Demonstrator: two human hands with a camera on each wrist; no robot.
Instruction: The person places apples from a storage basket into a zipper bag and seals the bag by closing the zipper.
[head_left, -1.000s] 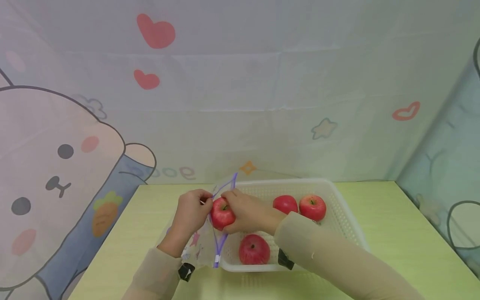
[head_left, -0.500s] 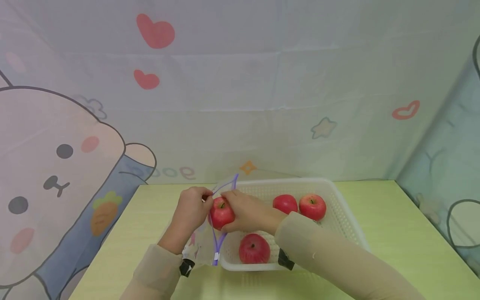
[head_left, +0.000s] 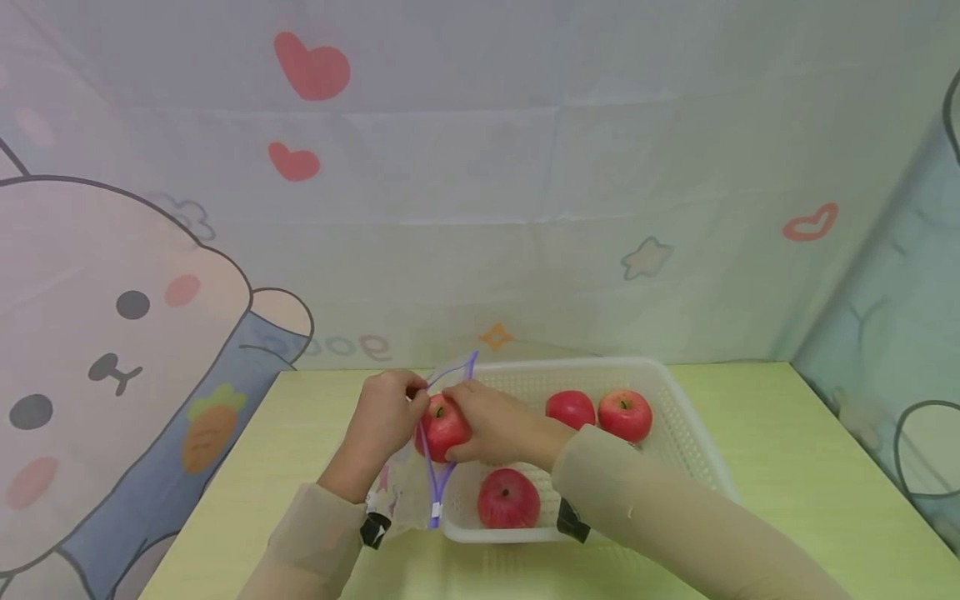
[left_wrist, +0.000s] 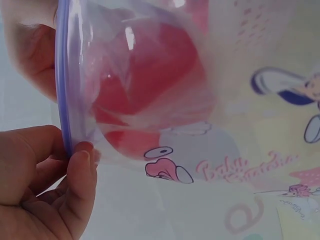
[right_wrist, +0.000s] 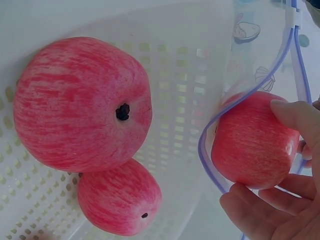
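My left hand pinches the purple zip edge of a clear printed bag, holding its mouth up beside the basket's left end. My right hand grips a red apple at that mouth, partly inside the zip rim. In the right wrist view, the right hand curls round the apple with the purple rim looped about it. In the left wrist view, the left hand pinches the zip strip, and the apple shows red through the bag.
A white perforated basket stands on the green table with three more red apples: two at the back, one at the front. A cartoon-printed backdrop closes the back and sides.
Very little: the left hand has risen slightly with the bag edge. The apple stays at the bag's mouth in the right hand.
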